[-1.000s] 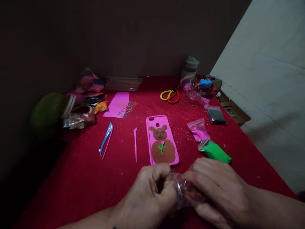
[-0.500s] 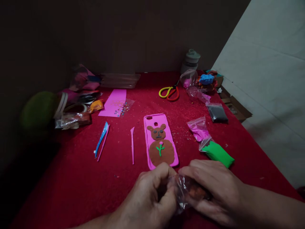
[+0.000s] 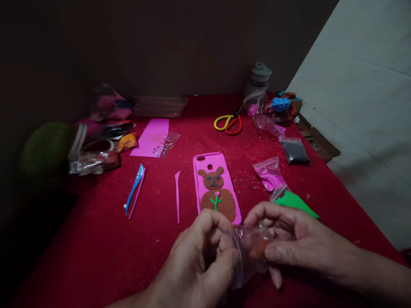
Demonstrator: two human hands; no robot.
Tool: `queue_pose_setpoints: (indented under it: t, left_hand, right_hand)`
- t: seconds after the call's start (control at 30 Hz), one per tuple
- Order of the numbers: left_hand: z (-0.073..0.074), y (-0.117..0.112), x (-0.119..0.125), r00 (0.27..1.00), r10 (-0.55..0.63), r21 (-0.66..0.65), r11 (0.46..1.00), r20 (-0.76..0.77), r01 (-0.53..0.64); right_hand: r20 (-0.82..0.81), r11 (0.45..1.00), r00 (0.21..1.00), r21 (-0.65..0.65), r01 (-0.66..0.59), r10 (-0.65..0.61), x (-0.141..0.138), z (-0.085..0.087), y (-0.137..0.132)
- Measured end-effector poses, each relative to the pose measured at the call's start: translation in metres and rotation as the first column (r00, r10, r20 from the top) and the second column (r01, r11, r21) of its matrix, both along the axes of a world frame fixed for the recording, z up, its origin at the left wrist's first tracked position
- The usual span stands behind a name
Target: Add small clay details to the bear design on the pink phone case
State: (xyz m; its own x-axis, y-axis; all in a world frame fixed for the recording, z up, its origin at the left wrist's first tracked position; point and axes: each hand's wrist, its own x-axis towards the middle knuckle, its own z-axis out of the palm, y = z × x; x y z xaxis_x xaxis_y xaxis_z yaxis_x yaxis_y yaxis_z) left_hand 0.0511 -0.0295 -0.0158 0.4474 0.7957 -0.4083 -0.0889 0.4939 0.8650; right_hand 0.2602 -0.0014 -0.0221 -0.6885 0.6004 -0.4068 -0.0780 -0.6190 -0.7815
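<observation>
A clear plastic bag [image 3: 242, 252] with a lump of brown clay [image 3: 259, 249] in it is held between my hands near the table's front. My left hand [image 3: 205, 256] pinches one end of the bag. My right hand [image 3: 298, 244] grips the other end, its thumb over the clay. Just beyond them lies a pink phone case [image 3: 227, 171] decorated with a brown clay bear [image 3: 213, 180] and a small green-stemmed flower; my left fingers hide its lower edge. Partly behind my right hand is a bag of green clay [image 3: 297, 203].
On the red cloth [image 3: 96, 244] lie a pink modelling tool [image 3: 177, 196], a blue tool [image 3: 135, 188], scissors [image 3: 229, 124], a pink card [image 3: 150, 137] and rhinestones [image 3: 164, 146]. Bags of pink clay [image 3: 269, 174] and dark clay [image 3: 294, 150] sit right. A bottle [image 3: 259, 79] stands behind.
My right hand has opened up somewhat, with its thumb now on top, and more of the bag shows between my hands. Both hands stay on the bag. The view has shifted slightly.
</observation>
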Motion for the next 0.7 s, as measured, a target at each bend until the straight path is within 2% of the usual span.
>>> queue_pose_setpoints:
  t: [0.13, 0.23, 0.3, 0.4, 0.47, 0.57, 0.7]
  left_hand:
    - [0.002, -0.001, -0.003, 0.994, 0.073, 0.062, 0.996, -0.077, -0.069]
    - [0.000, 0.000, -0.007, 0.980, 0.075, 0.194, 0.980, -0.182, -0.039]
    - [-0.002, 0.000, -0.009, 0.966, 0.074, 0.291, 0.957, -0.249, 0.002]
    - [-0.001, -0.002, -0.014, 0.920, 0.171, 0.425, 0.905, -0.353, -0.005]
    - [0.001, -0.002, -0.016, 0.904, 0.189, 0.510, 0.859, -0.383, 0.036]
    - [0.005, 0.003, -0.018, 0.891, 0.136, 0.594, 0.787, -0.433, 0.169]
    - [0.012, 0.011, -0.015, 0.867, 0.113, 0.607, 0.757, -0.485, 0.241]
  right_hand:
    - [-0.041, 0.997, 0.997, -0.036, 0.064, -0.065, -0.001, -0.005, 0.000]
    - [-0.065, 0.995, 0.993, -0.030, 0.093, -0.095, -0.001, -0.006, 0.000]
    - [-0.072, 0.996, 0.993, -0.035, 0.086, -0.088, -0.001, -0.006, 0.000]
    - [-0.067, 0.996, 0.994, -0.049, 0.080, -0.083, -0.001, -0.005, 0.001]
    - [-0.058, 0.995, 0.995, -0.047, 0.084, -0.087, -0.002, -0.005, 0.002]
    - [-0.054, 0.995, 0.994, -0.032, 0.097, -0.099, -0.003, -0.005, 0.003]
    - [-0.073, 0.994, 0.992, -0.022, 0.105, -0.107, -0.003, -0.005, 0.004]
